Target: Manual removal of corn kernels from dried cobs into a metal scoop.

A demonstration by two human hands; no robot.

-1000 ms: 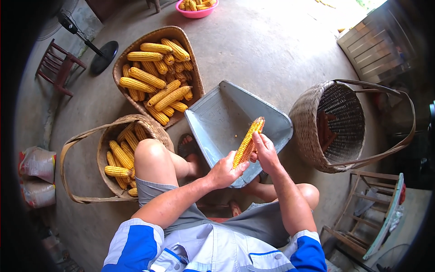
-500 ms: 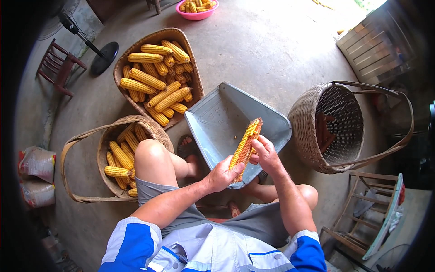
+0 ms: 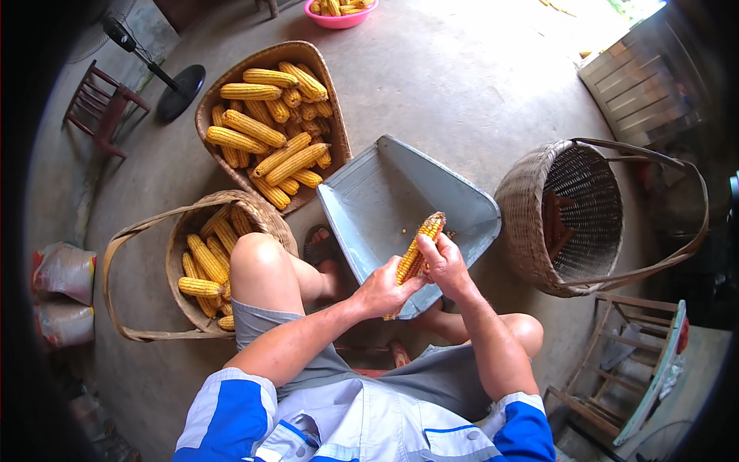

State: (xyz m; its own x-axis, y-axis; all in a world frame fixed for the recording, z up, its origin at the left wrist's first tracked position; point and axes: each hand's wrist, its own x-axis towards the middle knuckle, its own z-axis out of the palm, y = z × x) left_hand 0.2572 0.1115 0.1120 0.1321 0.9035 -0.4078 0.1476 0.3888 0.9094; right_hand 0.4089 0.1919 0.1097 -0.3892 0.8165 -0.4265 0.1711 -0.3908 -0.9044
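Note:
A yellow corn cob slants above a grey-blue metal dustpan, partly stripped to its reddish core. My left hand is closed round the cob's lower part. Higher up, my right hand presses thumb and fingers against its side, close to the tip, and hides part of the bared strip. A few loose kernels lie in or fall over the dustpan, whose near end sits between my feet.
Whole cobs fill a wide woven basket at the far left and a handled basket by my left knee. On the right stands a deep handled basket with reddish cores inside. A pink basin, fan base and chair are farther off.
The cob has turned in my grip, so more yellow rows and less bare core face up. My left hand has shifted slightly right, and a few more kernels show near my right hand.

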